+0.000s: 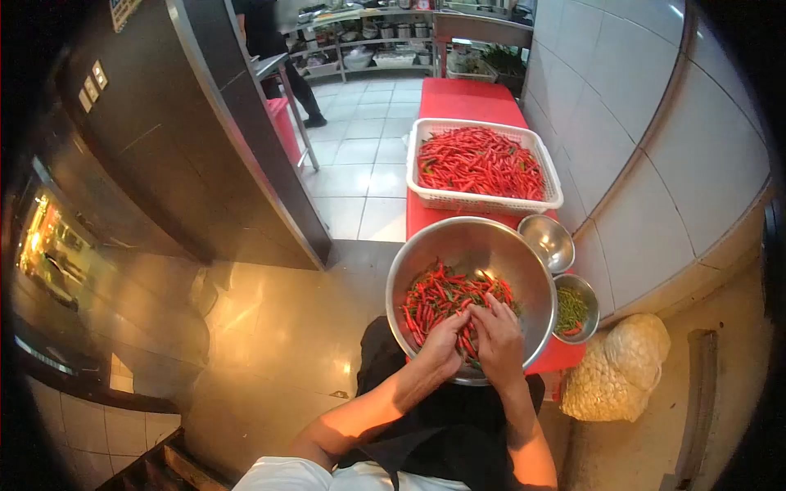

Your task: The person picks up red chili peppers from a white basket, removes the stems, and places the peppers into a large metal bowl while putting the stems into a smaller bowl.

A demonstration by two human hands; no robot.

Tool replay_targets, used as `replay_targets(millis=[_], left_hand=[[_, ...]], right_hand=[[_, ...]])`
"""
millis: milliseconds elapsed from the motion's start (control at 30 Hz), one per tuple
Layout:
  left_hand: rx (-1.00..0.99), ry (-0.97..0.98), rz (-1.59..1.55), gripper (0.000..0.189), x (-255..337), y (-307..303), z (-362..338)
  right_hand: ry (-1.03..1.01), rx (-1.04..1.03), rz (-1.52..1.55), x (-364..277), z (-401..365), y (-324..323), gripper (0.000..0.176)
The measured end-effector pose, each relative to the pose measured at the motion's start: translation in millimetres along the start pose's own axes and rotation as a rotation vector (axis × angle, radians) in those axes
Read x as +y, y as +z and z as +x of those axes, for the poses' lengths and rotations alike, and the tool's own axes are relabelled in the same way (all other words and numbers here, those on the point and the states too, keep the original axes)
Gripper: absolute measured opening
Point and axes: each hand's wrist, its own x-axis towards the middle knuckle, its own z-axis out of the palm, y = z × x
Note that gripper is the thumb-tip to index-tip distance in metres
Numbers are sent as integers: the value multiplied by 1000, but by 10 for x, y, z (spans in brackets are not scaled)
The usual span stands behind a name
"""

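Observation:
Over a large steel mixing bowl (pixel 536 286) of red chili peppers with green stems (pixel 434 295), my two hands meet fingertip to fingertip. My left hand (pixel 443 344) is closed, its thumb and fingers pinched around what looks like a red chili pepper. Opposite it, my right hand (pixel 498 340) is also closed, with thumb and forefinger pressed together at the same spot; whatever lies in that pinch is too small to make out. Right of the bowl stands a small steel bowl (pixel 590 331) with green stems (pixel 571 311) and a little red in it. Another small steel bowl (pixel 547 243) sits behind it.
A white plastic basket (pixel 483 202) heaped with red chilies stands on the red bench (pixel 471 96) beyond the bowl. A tiled wall (pixel 622 106) borders the right, above a bulging pale sack (pixel 618 368). Further back are a person's leg (pixel 304 94) and shelves of pots (pixel 368 45).

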Motion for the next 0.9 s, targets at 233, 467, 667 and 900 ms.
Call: replay_targets(millis=[233, 467, 667, 900], left_hand=[[59, 78, 137, 24, 29, 97, -47], [11, 185, 161, 20, 1, 263, -104], [-59, 205, 168, 22, -4, 199, -88], [-64, 130, 48, 23, 113, 216, -112]], right_hand=[[40, 47, -25, -68, -34, -66, 17], [398, -4, 274, 56, -84, 49, 9], [689, -84, 761, 242, -133, 140, 12], [807, -58, 1004, 265, -119, 48, 12]])
